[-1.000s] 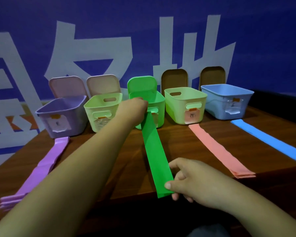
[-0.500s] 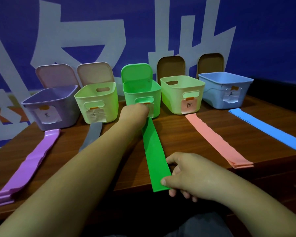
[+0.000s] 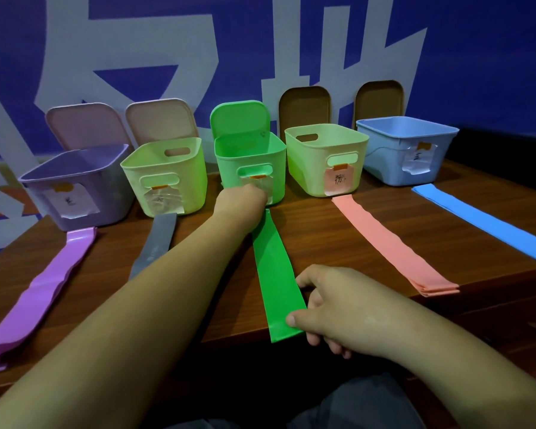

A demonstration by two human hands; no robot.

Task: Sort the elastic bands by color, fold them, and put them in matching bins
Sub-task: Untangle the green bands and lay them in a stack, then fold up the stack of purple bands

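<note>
In the head view, the green band point(image 3: 273, 274) lies stretched flat along the bench point(image 3: 338, 243). It runs from just before the green bin point(image 3: 251, 156) to the near edge, where its end overhangs. The left grip point(image 3: 242, 202) is curled down over the band's far end, close to the bin's front, while the right grip point(image 3: 331, 308) pinches the near end, thumb on top and fingers below the edge.
</note>
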